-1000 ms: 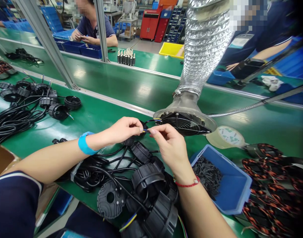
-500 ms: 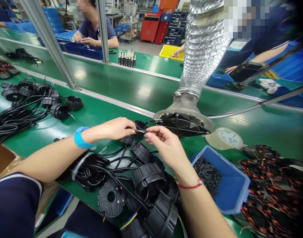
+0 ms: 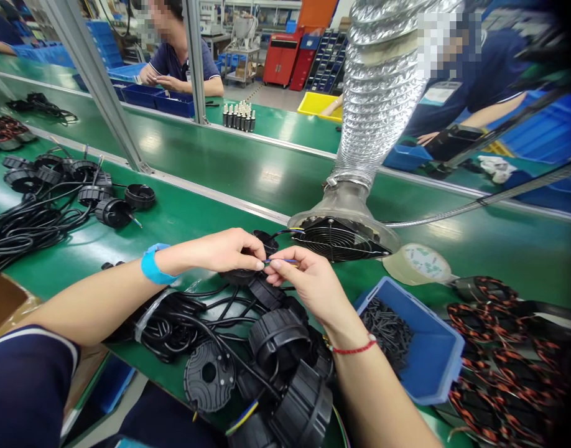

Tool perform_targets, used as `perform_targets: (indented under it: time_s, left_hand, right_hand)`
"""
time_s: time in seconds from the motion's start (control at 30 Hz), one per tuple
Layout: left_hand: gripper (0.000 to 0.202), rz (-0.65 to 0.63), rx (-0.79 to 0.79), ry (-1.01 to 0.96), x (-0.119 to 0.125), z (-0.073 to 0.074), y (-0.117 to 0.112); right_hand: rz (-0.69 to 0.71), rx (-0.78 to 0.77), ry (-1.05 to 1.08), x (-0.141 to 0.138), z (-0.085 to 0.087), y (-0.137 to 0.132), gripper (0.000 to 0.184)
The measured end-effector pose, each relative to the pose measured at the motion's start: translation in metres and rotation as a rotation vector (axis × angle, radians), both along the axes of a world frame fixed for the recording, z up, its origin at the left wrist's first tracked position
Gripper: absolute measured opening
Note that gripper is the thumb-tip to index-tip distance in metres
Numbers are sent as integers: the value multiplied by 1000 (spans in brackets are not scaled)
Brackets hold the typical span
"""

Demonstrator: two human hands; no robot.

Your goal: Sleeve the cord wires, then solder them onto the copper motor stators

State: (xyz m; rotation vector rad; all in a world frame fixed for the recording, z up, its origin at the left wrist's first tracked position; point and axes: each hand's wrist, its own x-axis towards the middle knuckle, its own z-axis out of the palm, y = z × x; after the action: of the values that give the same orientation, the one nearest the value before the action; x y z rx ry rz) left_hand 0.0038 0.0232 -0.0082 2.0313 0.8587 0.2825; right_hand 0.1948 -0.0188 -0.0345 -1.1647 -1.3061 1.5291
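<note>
Green worktables (image 3: 192, 208) run across a busy workshop floor, where a red cabinet (image 3: 280, 59) stands at the back and two co-workers, one at the upper left (image 3: 173, 65) and one at the upper right (image 3: 472, 74), lean over the far bench. At the near table, a person's left hand (image 3: 236, 251) and right hand (image 3: 304, 270) meet just in front of a round hood (image 3: 316, 211), which hangs from a silver duct (image 3: 379, 106) with a black fan grille (image 3: 332, 239) at its mouth. Thin wires (image 3: 267, 261), blue among them, sit between the two hands; the left thumb and forefinger press together on them, and the right thumb and forefinger pinch them close by. A blue band (image 3: 155, 266) circles the left wrist, a red bracelet (image 3: 354, 350) the right. Below the hands lie black caps (image 3: 280, 336) and a tied bundle of black cables (image 3: 168, 326). Beside the right forearm, a blue bin (image 3: 435, 354) holds short black tubes (image 3: 383, 326), near a roll of tape (image 3: 422, 261) and rows of coils (image 3: 481, 320) wound in black and orange. More black caps and cables fill the table's left end.
</note>
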Motion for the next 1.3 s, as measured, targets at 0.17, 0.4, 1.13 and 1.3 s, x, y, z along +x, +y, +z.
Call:
perform_targets:
  time_s: [0.17,0.4,1.13,1.3]
  left_hand:
    - [20,135,82,-40,-7,6,7]
    - [15,429,481,449,-17,3,19]
    - [26,112,30,-119,23,5,-19]
    - [31,85,-335,-414,5,32,-43]
  right_hand:
    - [21,182,-183,22,9,3,52]
    - [-289,235,-547,108,24,-8,46]
    - [-67,53,-1477,136,-38,-40,28]
    - [-47,106,-1452,134,-39,-42,34]
